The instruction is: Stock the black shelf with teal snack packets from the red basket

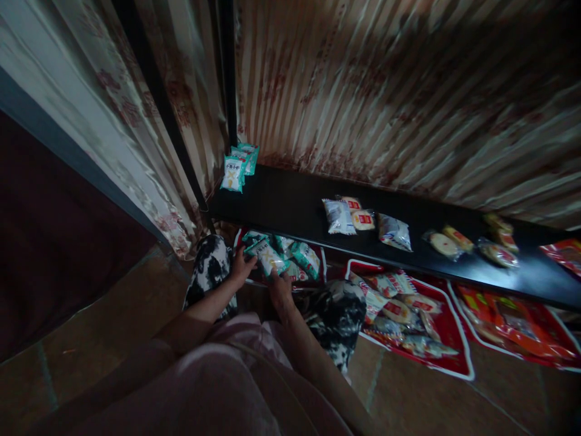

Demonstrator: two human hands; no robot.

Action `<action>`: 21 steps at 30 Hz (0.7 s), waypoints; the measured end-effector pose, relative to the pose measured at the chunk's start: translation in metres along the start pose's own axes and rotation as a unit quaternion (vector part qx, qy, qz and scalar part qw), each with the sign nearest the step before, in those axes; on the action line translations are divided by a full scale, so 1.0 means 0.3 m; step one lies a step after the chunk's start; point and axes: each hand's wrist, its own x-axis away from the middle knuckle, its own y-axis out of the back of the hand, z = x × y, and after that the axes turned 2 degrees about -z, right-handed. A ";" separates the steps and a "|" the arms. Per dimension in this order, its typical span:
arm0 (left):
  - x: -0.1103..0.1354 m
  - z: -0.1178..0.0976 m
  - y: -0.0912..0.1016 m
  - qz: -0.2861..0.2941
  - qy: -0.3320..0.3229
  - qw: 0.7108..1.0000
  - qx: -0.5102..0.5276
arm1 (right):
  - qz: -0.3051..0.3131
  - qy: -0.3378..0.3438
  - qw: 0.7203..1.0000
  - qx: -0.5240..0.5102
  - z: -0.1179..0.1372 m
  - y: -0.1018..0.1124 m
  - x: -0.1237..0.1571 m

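Between my left hand (244, 266) and my right hand (280, 287) is a green-and-white snack bag (267, 257), held at its left end and lower right edge. Both hands have their fingers closed on it. It is just over a red basket (325, 266) with a white rim, in which several similar green snack bags (305, 259) lie. Up on the left end of the black shelf (285, 197), a few more green-and-white bags (233, 174) lean together in a small stack.
Along the shelf lie white snack bags (339, 217), wrapped round cakes (445, 244) and a red packet (565, 253). Below stand a red basket (463, 348) of mixed packets and another basket (472, 333) of orange packets (512, 318). Black posts (229, 72) and patterned curtains (318, 91) rise behind.
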 end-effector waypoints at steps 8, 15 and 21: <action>0.050 -0.046 0.009 0.052 0.131 0.982 0.129 | -0.032 0.005 0.999 0.015 -0.028 -0.018 0.047; 0.062 -0.069 0.000 0.102 0.165 0.962 0.191 | -0.032 0.010 0.999 0.024 -0.057 -0.019 0.064; 0.065 -0.092 -0.004 0.071 0.157 0.967 0.190 | -0.001 0.024 0.996 0.091 -0.047 0.009 0.073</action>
